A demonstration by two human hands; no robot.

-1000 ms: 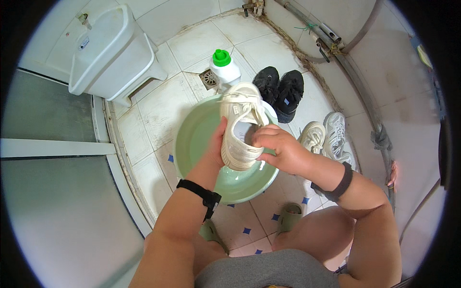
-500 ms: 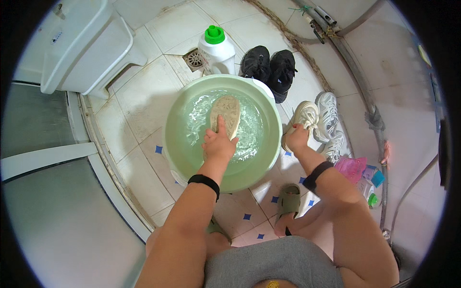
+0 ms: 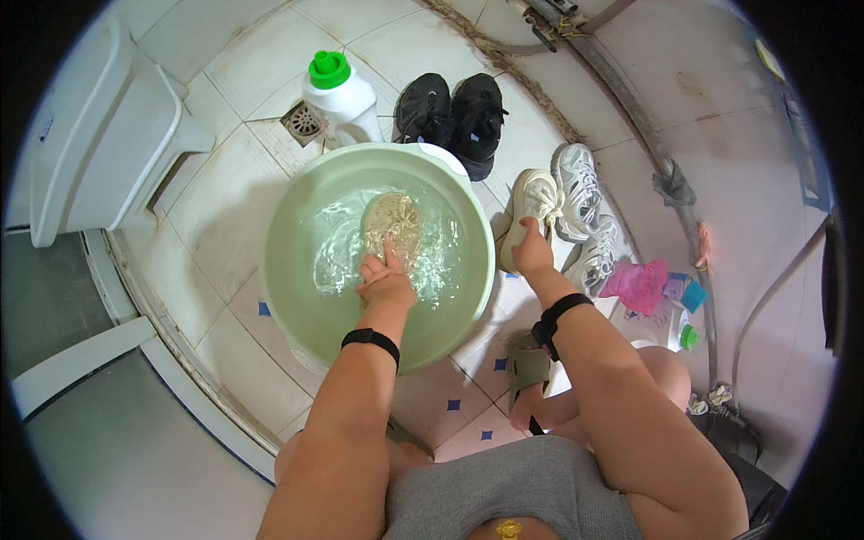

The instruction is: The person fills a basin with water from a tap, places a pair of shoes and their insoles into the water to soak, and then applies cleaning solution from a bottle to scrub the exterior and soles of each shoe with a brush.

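Observation:
A pale green basin [image 3: 286, 193] of water stands on the floor in front of me. In it a shoe [image 3: 392, 220] lies sole up, its beige patterned underside at or just under the water. My left hand [image 3: 387, 283] holds the shoe at its near end, fingers over the sole; its upper is hidden. To the right of the basin, my right hand [image 3: 533, 249] grips the heel end of an off-white lace-up sneaker [image 3: 535, 193], its toe pointing away from me.
White-grey sneakers [image 3: 579, 191] stand beside the off-white one. Behind the basin are black shoes [image 3: 452, 117], a white bottle [image 3: 343, 103] with a green cap, and a floor drain [image 3: 301, 123]. A pink bag [image 3: 636, 286] lies by the right wall, under a grey pipe [image 3: 630, 106].
My left hand has pushed the shoe lower into the water, which now ripples over its sole. My right hand stays at the off-white sneaker's heel. The whole view has shifted.

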